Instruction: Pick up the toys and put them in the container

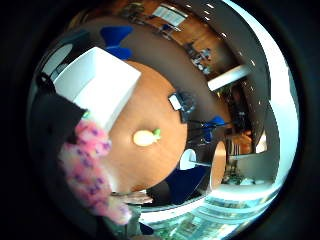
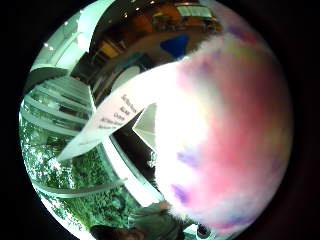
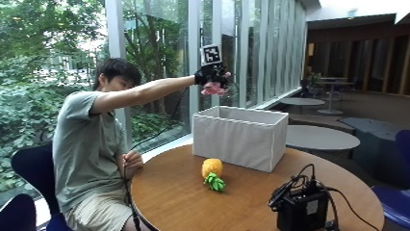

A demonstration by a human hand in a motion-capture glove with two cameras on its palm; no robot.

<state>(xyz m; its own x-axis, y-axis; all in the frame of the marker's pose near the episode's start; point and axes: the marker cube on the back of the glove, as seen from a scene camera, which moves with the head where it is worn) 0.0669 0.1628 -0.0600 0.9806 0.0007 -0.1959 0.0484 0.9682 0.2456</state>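
Aloft, right hand (image 3: 211, 77) fingers curled round pink plush toy (image 3: 214, 89)

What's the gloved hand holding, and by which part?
The gloved right hand grips a pink plush toy above the white container; which part cannot be told.

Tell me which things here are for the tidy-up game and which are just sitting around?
For the job: pink toy held in the right hand, pineapple toy, white container.
Just sitting around: black box with cables, blue chair.
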